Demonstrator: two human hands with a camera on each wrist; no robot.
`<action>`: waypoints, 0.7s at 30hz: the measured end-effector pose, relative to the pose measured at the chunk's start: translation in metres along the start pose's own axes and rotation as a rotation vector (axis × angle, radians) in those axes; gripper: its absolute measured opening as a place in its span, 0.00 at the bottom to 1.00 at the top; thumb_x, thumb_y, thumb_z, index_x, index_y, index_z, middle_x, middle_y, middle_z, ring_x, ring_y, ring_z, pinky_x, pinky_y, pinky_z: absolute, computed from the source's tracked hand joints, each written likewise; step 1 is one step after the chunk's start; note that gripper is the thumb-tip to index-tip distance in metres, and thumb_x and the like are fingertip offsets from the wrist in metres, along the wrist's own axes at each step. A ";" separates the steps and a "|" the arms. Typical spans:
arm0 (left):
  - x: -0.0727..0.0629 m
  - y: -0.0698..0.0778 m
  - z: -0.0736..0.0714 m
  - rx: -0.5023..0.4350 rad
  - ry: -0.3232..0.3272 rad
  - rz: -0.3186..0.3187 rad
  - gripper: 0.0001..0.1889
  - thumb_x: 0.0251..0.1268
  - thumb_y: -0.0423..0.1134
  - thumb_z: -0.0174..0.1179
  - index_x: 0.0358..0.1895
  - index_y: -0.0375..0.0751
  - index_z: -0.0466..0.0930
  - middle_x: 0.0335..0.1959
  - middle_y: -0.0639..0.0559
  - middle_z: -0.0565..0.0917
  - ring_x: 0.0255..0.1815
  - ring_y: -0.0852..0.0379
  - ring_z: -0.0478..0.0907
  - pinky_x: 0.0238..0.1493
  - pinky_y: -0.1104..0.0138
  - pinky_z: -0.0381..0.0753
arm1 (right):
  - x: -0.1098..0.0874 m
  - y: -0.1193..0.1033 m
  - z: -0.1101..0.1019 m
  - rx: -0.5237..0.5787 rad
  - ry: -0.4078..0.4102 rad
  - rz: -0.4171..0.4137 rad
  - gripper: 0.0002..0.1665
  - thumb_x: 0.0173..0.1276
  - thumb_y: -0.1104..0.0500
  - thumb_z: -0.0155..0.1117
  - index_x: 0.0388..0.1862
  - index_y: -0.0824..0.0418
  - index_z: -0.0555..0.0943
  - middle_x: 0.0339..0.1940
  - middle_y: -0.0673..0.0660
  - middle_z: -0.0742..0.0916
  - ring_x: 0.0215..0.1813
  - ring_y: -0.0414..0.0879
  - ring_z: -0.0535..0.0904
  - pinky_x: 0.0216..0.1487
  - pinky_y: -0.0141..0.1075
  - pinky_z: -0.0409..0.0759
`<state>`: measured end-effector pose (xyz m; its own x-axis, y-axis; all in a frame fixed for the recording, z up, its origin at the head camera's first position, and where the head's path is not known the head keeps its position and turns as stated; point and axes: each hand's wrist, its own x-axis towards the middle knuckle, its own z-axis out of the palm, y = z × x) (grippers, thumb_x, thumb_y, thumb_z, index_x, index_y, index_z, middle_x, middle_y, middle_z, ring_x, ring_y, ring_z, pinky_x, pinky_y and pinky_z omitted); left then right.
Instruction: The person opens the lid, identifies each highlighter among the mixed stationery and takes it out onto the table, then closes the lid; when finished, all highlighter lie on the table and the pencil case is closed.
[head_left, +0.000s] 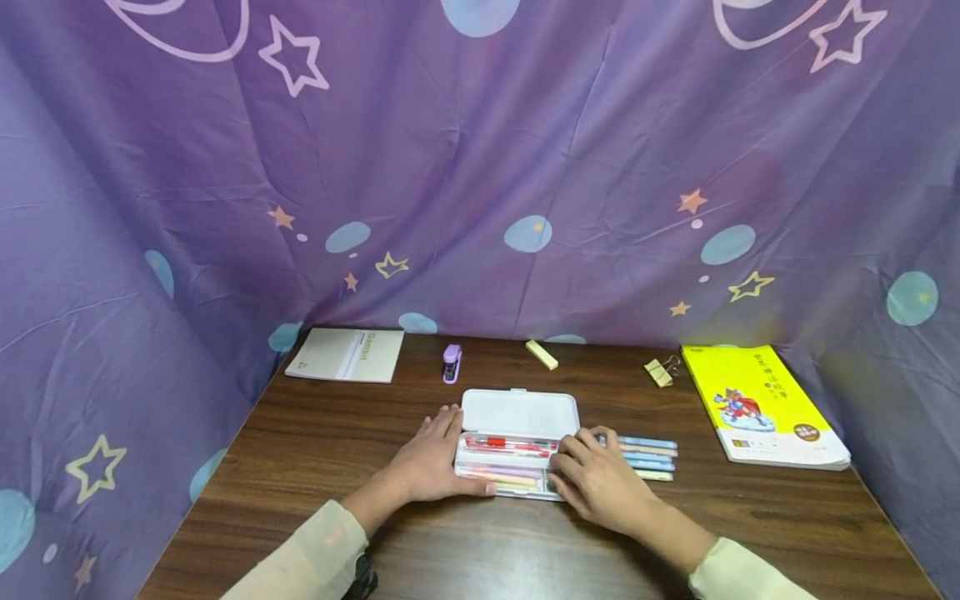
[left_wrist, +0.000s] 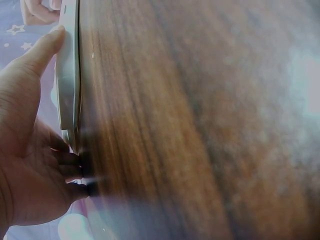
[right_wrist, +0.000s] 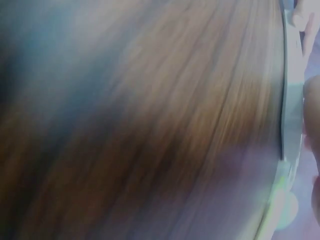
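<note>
A white pencil case [head_left: 519, 414] lies on the table with its lid folded back. Inside, red pens [head_left: 495, 442] occupy the rear part, while pastel pens [head_left: 504, 477] fill the front left compartment. My left hand [head_left: 431, 460] rests against the case's left end, thumb along the front edge, fingers extended beside it. In the left wrist view those fingertips reach down to the table. Bent over the right end is my right hand [head_left: 606, 482], fingers at the front right compartment; whether they pinch anything is hidden. Right beside it, several pale-coloured pens [head_left: 654, 456] lie side by side.
Along the back of the brown table [head_left: 300, 467] are a grey notebook [head_left: 348, 354], a purple stapler [head_left: 452, 364], a cream eraser-like block [head_left: 542, 355] and a yellow binder clip [head_left: 660, 372]. A yellow book [head_left: 761, 408] lies far right. Purple curtains [head_left: 480, 167] enclose the table.
</note>
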<state>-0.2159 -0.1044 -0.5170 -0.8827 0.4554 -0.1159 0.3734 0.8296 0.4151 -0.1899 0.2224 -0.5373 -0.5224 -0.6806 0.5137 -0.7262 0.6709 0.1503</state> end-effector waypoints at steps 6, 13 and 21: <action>0.000 -0.001 0.000 -0.002 -0.001 0.001 0.75 0.57 0.84 0.67 0.90 0.28 0.47 0.92 0.31 0.51 0.95 0.37 0.46 0.94 0.46 0.52 | 0.008 -0.009 0.007 0.043 -0.006 0.015 0.09 0.68 0.49 0.78 0.43 0.50 0.90 0.42 0.47 0.87 0.47 0.47 0.80 0.54 0.56 0.80; -0.001 0.000 -0.001 -0.007 -0.004 0.000 0.75 0.57 0.84 0.67 0.90 0.28 0.46 0.92 0.31 0.51 0.95 0.37 0.46 0.94 0.46 0.51 | 0.011 -0.014 0.007 0.056 -0.022 0.036 0.10 0.71 0.47 0.78 0.46 0.47 0.90 0.44 0.45 0.87 0.48 0.45 0.80 0.55 0.53 0.80; -0.001 0.000 -0.001 -0.010 0.011 0.002 0.75 0.56 0.83 0.68 0.90 0.28 0.48 0.92 0.31 0.52 0.94 0.36 0.48 0.94 0.45 0.53 | 0.019 -0.020 0.004 0.095 0.029 -0.013 0.08 0.66 0.51 0.83 0.39 0.46 0.89 0.41 0.43 0.84 0.46 0.42 0.77 0.53 0.53 0.80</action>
<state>-0.2155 -0.1049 -0.5163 -0.8850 0.4536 -0.1048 0.3728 0.8253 0.4241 -0.1875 0.1949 -0.5338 -0.5010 -0.6791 0.5365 -0.7723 0.6305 0.0769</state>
